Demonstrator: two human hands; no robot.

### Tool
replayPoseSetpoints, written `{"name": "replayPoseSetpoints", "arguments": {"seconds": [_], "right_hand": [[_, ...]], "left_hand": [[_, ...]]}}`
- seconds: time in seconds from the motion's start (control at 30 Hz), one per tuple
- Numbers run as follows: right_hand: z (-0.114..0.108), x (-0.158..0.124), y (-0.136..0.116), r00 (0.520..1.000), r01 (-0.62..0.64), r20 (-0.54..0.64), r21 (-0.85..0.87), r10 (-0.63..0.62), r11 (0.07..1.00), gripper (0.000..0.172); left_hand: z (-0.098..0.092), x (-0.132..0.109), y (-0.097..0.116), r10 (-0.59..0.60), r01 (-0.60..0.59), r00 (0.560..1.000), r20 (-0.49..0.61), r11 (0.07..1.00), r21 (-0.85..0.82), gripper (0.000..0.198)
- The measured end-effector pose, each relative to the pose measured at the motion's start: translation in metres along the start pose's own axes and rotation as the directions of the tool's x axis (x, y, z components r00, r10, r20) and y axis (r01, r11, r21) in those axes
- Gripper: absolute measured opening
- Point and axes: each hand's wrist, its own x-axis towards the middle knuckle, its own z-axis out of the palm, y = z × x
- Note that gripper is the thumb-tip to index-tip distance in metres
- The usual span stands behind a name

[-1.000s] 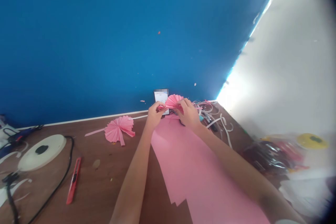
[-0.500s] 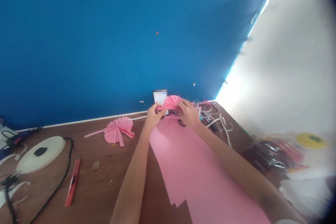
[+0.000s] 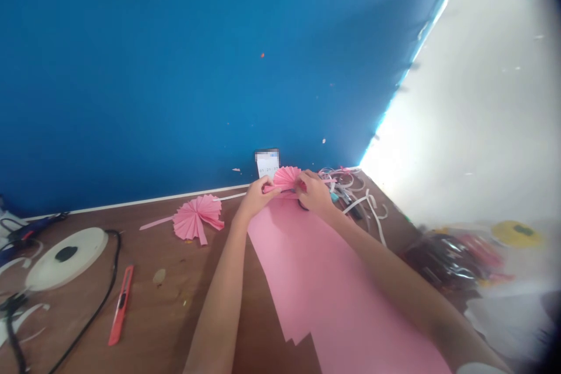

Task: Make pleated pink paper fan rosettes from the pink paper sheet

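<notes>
A pleated pink paper fan (image 3: 287, 176) is held up between both hands near the blue wall. My left hand (image 3: 258, 197) pinches its left lower edge between thumb and fingers. My right hand (image 3: 314, 191) grips the right side, its curled fingers partly covering the folds. Below them a large pink paper sheet (image 3: 307, 269) with a notched front edge lies on the brown table (image 3: 162, 310). A second pleated pink paper fan (image 3: 198, 219), with strips hanging from it, rests to the left of my left hand.
A phone (image 3: 267, 162) showing a timer leans on the wall. Several white strips (image 3: 350, 187) lie tangled at right. A red box cutter (image 3: 121, 305), a round white disc (image 3: 68, 258) and a black cable (image 3: 105, 304) are on the left. Plastic-wrapped things (image 3: 464, 254) sit far right.
Both hands have come down slightly with the pink paper fan, so more of the phone's screen shows. The other things have stayed where they were.
</notes>
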Motion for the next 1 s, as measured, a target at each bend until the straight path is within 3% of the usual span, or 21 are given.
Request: {"name": "replayPoseSetpoints", "arguments": {"seconds": [0.13, 0.23, 0.37, 0.53, 0.67, 0.77, 0.87, 1.0], "right_hand": [[-0.002, 0.0, 0.001, 0.999, 0.046, -0.003, -0.106, -0.046, 0.993, 0.014], [-0.005, 0.0, 0.001, 0.996, 0.077, 0.055, -0.188, -0.068, 0.979, 0.014], [-0.005, -0.002, 0.002, 0.981, 0.137, 0.168, -0.254, -0.095, 0.957, 0.019], [-0.009, -0.003, 0.003, 0.952, 0.223, 0.276, -0.341, -0.129, 0.913, 0.031], [-0.023, -0.001, 0.0, 0.891, 0.367, 0.398, -0.344, -0.22, 0.864, 0.032], [-0.033, -0.001, -0.007, 0.826, 0.471, 0.472, -0.278, -0.308, 0.837, 0.032], [-0.039, -0.004, -0.02, 0.714, 0.584, 0.573, -0.17, -0.402, 0.794, 0.034], [-0.043, -0.011, -0.039, 0.66, 0.645, 0.574, -0.103, -0.484, 0.758, 0.037]], "left_hand": [[-0.004, -0.001, -0.003, -0.044, 0.061, 0.984, 0.175, 0.994, -0.09, 0.031], [-0.006, -0.003, -0.005, -0.083, 0.139, 0.947, 0.31, 0.976, -0.166, 0.035], [-0.007, -0.005, -0.008, -0.122, 0.214, 0.913, 0.389, 0.956, -0.201, 0.045], [-0.007, -0.002, -0.013, -0.129, 0.175, 0.945, 0.302, 0.976, -0.131, 0.045], [-0.008, 0.0, -0.01, -0.139, 0.171, 0.968, 0.211, 0.974, -0.145, 0.046], [-0.006, 0.001, 0.001, -0.13, 0.171, 0.976, 0.174, 0.954, -0.248, 0.043], [-0.001, 0.001, 0.017, -0.09, 0.155, 0.979, 0.183, 0.912, -0.38, 0.039], [0.005, 0.001, 0.032, -0.031, 0.115, 0.978, 0.209, 0.906, -0.406, 0.042]]}}
